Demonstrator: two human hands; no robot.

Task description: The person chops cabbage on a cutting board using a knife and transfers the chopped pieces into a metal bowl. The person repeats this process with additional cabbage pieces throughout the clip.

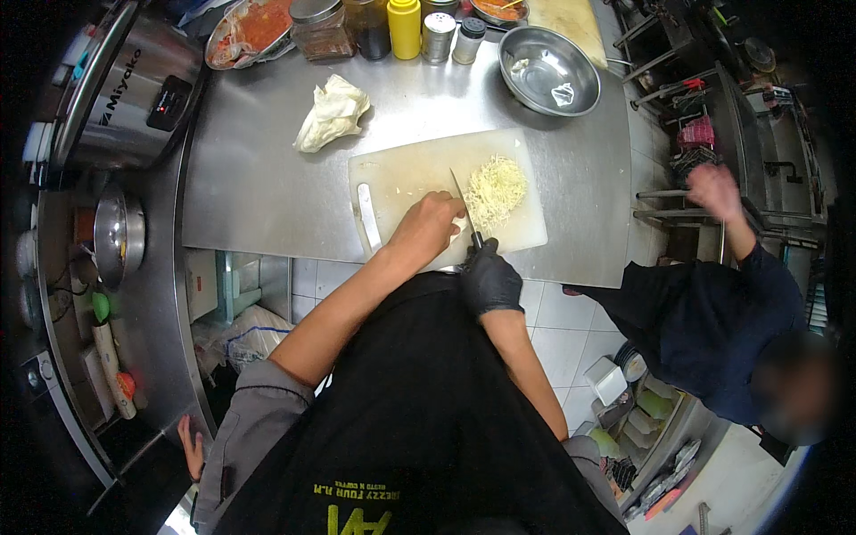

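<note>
My left hand (pixel 428 224), bare, presses a pale vegetable piece (pixel 459 229) onto a white plastic cutting board (pixel 414 167), fingers curled beside the blade. The fingers hide most of that piece. In a black glove, my right hand (pixel 491 277) grips the black handle of a kitchen knife (pixel 463 194). Its blade points away from me, between the left fingertips and a heap of finely shredded pale vegetable (pixel 498 190), probably cabbage. Beyond the board's far left corner lies a larger pale, leafy chunk (pixel 331 114), which looks like cabbage.
A steel bowl (pixel 550 70) stands at the back right of the steel table (pixel 267 194). Along the back edge are a yellow squeeze bottle (pixel 404 30), jars and a bowl of red food (pixel 251 30). A Miyako appliance (pixel 134 100) is at left. A co-worker (pixel 702 321) stands at right; another person's hand (pixel 191 447) shows lower left.
</note>
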